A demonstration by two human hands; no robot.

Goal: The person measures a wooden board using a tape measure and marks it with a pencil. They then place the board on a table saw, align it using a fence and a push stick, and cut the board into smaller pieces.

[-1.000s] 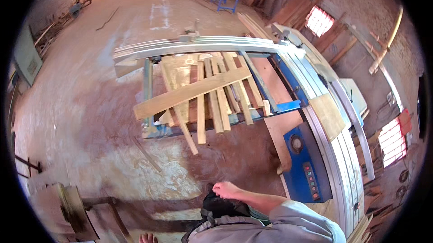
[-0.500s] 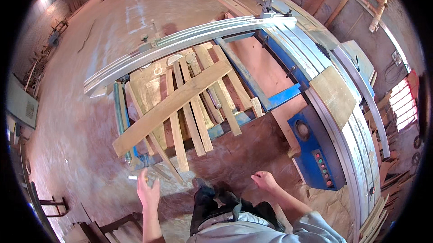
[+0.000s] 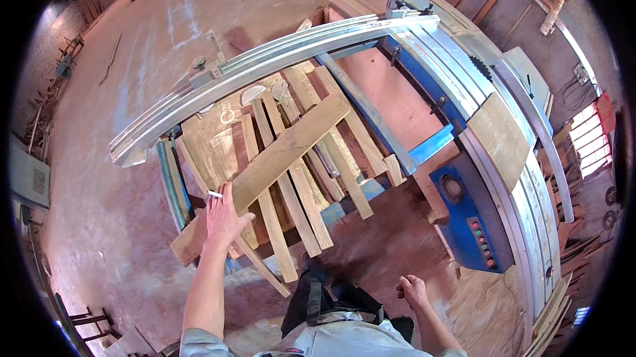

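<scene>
My left hand (image 3: pixel 224 216) lies over the lower left part of a wide wooden board (image 3: pixel 291 143), its fingers across the top and thumb toward the near edge. A thin white cigarette (image 3: pixel 214 194) sticks out between those fingers. The board rests slantwise over several narrow wooden strips (image 3: pixel 275 238), which lie side by side on the saw's side frame. Some strip ends jut out past the frame's near edge. My right hand (image 3: pixel 412 291) is at my right side, loosely curled, with nothing visible in it and touching nothing.
A long metal fence (image 3: pixel 278 49) crosses the far side of the frame. At right stands the sliding-table saw with a blue control panel (image 3: pixel 474 224) and a flat board (image 3: pixel 503 141) on its top. More timber (image 3: pixel 550 320) leans at lower right.
My left hand has reached forward from the air onto the wide board. The board's position in view shifts slightly with the head. My right hand has moved lower and rightward.
</scene>
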